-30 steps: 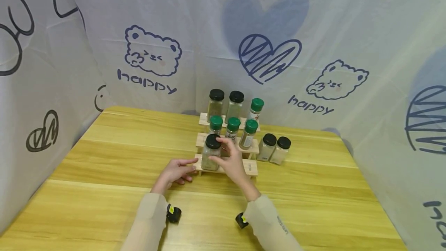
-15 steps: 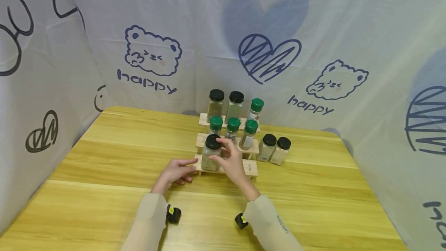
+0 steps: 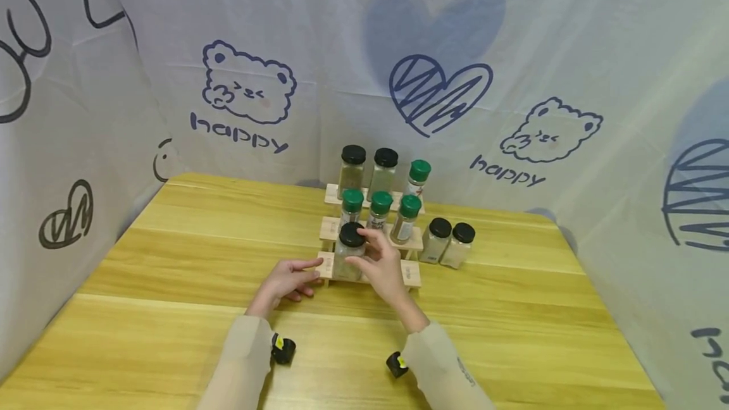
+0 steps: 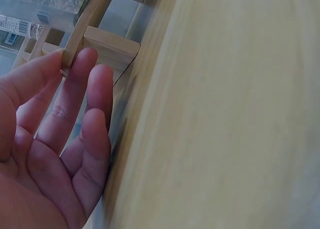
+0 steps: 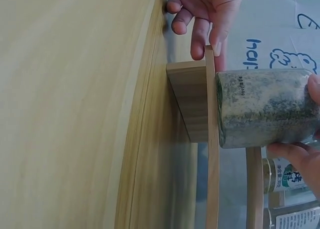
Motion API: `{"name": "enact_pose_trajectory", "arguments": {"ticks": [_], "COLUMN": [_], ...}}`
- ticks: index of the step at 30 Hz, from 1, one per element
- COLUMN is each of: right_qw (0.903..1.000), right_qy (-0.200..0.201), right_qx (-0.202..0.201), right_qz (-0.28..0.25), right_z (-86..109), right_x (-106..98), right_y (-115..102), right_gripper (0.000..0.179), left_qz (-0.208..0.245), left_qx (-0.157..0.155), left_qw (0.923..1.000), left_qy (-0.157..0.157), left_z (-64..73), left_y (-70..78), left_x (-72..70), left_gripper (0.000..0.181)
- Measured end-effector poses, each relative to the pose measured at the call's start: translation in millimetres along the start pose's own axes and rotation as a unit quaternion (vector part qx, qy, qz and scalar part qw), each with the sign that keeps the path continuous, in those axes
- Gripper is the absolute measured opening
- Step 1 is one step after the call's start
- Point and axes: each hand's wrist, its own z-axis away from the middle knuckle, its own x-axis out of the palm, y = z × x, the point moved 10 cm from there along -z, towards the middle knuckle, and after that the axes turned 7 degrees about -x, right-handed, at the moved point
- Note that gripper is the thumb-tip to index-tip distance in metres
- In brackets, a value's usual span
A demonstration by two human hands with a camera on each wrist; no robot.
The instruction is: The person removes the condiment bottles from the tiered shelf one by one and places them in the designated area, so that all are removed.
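My right hand (image 3: 384, 267) grips a square glass spice jar (image 3: 348, 261) with a black lid, thumb and fingers around its upper part. Speckled grey-green seasoning fills the jar (image 5: 265, 109) in the right wrist view; its base is right at the front step of a three-tier wooden spice rack (image 3: 411, 274). At that step's left end, my left hand (image 3: 287, 280) pinches the board's tip, thumb above and fingers below. The left wrist view shows this hand (image 4: 60, 134) close up, with its other fingers loosely curled beside the table.
Green-capped spice bottles (image 3: 405, 223) line the middle step. On the top step stand two black-lidded jars (image 3: 383, 176) and a green-capped bottle (image 3: 418, 176). Two more black-lidded jars (image 3: 435, 242) stand on the wooden table (image 3: 512, 309) right of the rack. A printed curtain (image 3: 353, 68) hangs behind.
The jar has shifted slightly to the right along the front step, with my right hand on it. My left hand has stayed at the step's end.
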Motion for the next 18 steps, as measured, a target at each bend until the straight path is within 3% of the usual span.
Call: {"name": "enact_pose_trajectory", "arguments": {"ticks": [18], "right_qw": [0.9976], "right_qy": [0.052], "right_qx": [-0.029], "right_qz": [0.034], "right_z": [12.1], "right_x": [-34.2], "right_y": [-12.0], "right_gripper": [0.044], "left_qz": [0.002], "left_qx": [0.008], "left_qw": [0.9999], "left_qy": [-0.006], "left_z": [-1.4], "left_y": [-0.5], "left_x": [-0.5], "left_gripper": [0.039]}}
